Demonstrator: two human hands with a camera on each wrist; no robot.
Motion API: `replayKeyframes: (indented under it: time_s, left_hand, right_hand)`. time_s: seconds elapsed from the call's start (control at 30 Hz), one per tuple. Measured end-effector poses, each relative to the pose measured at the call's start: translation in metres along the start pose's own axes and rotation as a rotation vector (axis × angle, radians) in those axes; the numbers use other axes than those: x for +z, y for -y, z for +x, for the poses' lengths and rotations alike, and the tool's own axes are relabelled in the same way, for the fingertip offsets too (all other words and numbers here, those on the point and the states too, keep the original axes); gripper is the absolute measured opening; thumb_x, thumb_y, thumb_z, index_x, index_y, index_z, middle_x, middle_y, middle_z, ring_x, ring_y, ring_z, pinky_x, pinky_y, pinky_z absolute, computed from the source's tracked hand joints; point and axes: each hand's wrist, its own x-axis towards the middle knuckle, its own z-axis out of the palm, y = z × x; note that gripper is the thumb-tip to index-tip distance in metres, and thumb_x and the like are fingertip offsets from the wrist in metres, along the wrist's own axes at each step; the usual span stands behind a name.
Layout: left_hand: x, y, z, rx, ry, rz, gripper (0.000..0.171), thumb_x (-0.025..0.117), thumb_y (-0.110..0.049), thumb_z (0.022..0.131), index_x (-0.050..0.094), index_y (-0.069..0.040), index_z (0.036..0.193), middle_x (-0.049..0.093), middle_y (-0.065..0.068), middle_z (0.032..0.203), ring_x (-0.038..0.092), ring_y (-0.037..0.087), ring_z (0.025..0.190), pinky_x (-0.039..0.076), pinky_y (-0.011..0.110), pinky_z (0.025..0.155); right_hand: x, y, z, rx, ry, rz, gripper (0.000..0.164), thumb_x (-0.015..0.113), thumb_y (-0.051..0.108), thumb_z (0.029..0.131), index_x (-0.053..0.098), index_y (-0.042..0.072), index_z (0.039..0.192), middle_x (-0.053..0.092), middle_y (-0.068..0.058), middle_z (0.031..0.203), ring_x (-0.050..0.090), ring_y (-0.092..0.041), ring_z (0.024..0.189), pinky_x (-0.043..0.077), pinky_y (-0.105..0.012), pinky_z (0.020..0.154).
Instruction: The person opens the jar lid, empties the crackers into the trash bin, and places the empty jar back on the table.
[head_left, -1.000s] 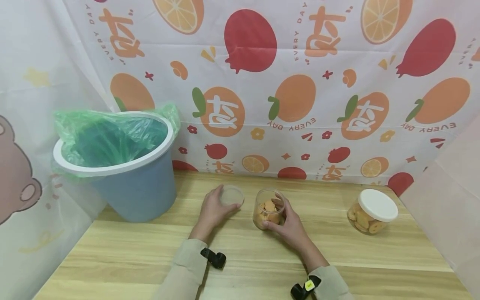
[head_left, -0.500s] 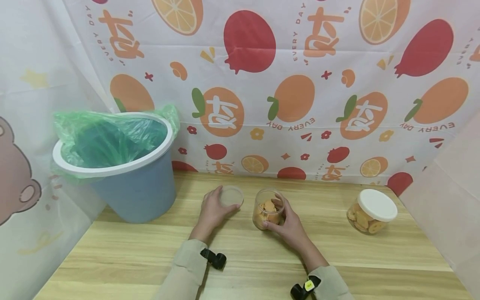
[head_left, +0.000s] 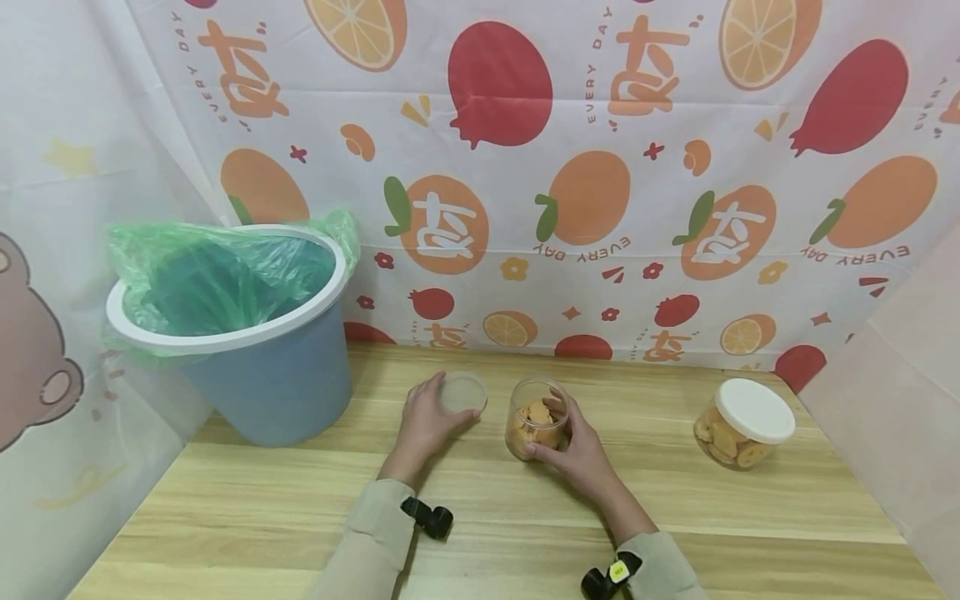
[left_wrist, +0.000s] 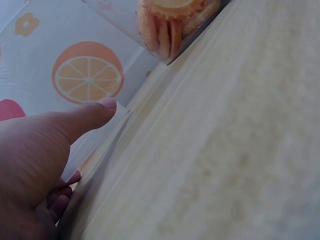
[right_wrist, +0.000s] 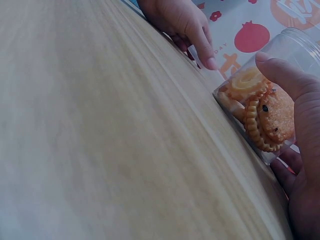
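My left hand [head_left: 427, 423] rests on the wooden table and holds a round translucent lid [head_left: 467, 393] between thumb and fingers. The lid lies flat or nearly so. Just right of it stands a clear, uncovered jar [head_left: 516, 433], upright on the table. Cookies [head_left: 537, 415] fill its lower part. With thumb in front and fingers behind, my right hand [head_left: 583, 457] grips this jar from its right side. In the right wrist view, ridged and speckled cookies [right_wrist: 272, 117] show through the clear wall. The left fingertips are mostly hidden in the left wrist view.
A second clear jar [head_left: 726, 442] of cookies, topped with a white lid [head_left: 756, 410], stands at the right. To the left is a blue bin [head_left: 285, 383] lined with a green plastic bag [head_left: 225, 283]. A fruit-printed curtain [head_left: 517, 200] hangs behind the table [head_left: 495, 533].
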Motion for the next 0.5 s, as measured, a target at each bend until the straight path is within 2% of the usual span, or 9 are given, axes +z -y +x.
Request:
replayKeyframes:
  time_s: [0.5]
  left_hand:
    - [0.0009,0.0008,-0.0012,0.006,-0.007,0.015,0.097,0.089,-0.039,0.073,0.044,0.001,0.149,0.049,0.027,0.149,0.041,0.043,0.141,0.034,0.058,0.117]
  right_hand:
    - [-0.0001,0.0009,-0.0016,-0.004,-0.003,0.003,0.095,0.086,0.033,0.08,0.028,0.039,0.155,0.05,-0.007,0.154,0.044,-0.033,0.146,0.031,-0.058,0.12]
